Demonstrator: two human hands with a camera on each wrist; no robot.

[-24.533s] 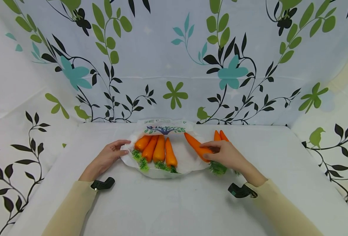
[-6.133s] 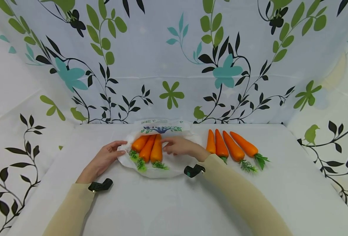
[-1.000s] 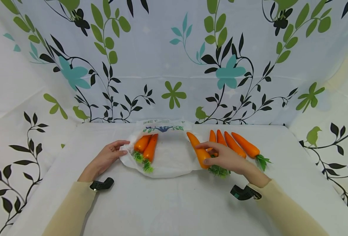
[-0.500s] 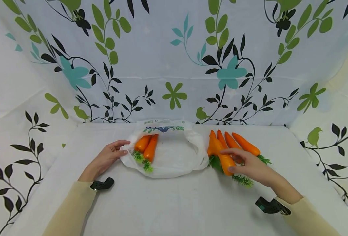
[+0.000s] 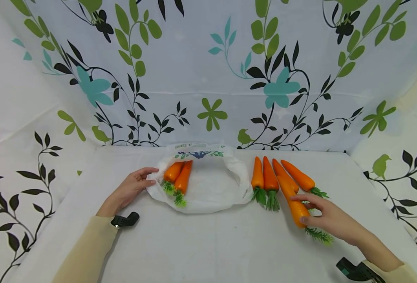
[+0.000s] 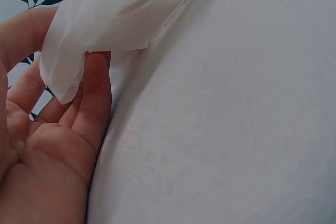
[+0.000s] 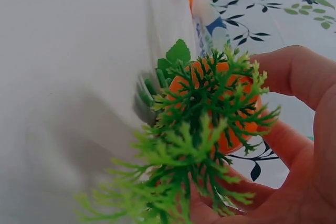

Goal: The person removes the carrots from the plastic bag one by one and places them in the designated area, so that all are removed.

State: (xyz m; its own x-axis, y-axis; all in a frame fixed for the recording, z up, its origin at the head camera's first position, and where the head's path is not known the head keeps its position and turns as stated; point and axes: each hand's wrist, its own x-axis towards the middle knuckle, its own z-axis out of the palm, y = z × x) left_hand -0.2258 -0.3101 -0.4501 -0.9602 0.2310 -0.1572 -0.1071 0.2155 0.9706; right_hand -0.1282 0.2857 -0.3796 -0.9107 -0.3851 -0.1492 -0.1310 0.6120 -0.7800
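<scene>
A white plastic bag (image 5: 212, 196) lies open on the table, and two carrots (image 5: 183, 177) rest inside it at the left. My left hand (image 5: 128, 190) pinches the bag's left edge; in the left wrist view the thin plastic (image 6: 105, 24) runs between thumb and fingers of the hand (image 6: 58, 145). My right hand (image 5: 335, 220) grips a carrot (image 5: 293, 204) near its thick top, its tip overlapping another carrot in the row. The right wrist view has the held carrot's leafy green top (image 7: 205, 129) covering much of its orange end, with my hand (image 7: 299, 156) around it.
Several other carrots lie in a fanned row right of the bag, among them one at its left end (image 5: 257, 175) and one at the far right (image 5: 298, 175). The white table (image 5: 208, 247) ends at a patterned cloth (image 5: 180, 78) hanging behind.
My right hand has carried its carrot rightward, away from over the bag and past the left part of the row. The left hand stays at the bag's edge.
</scene>
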